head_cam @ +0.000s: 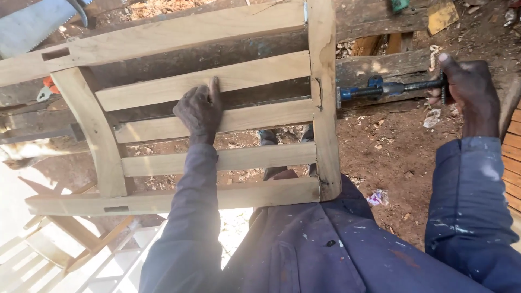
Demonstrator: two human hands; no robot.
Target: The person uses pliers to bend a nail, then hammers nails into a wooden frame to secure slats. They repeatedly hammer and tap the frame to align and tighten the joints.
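A pale wooden chair frame [320, 108] with several flat slats lies across my lap and a workbench. My left hand [199, 110] rests on a middle slat [255, 116], fingers curled, index finger pointing up onto the slat above. My right hand [468, 89] grips the threaded screw handle of a blue bar clamp [380, 88] that presses on the frame's right upright. Both sleeves are dark blue with paint spots.
A handsaw blade [32, 24] lies at the top left beside an orange-handled tool [48, 88]. Dark workbench timbers [380, 65] run behind the frame. The brown dirt ground [391, 157] holds wood chips and scraps. More pale frames [70, 239] sit at the lower left.
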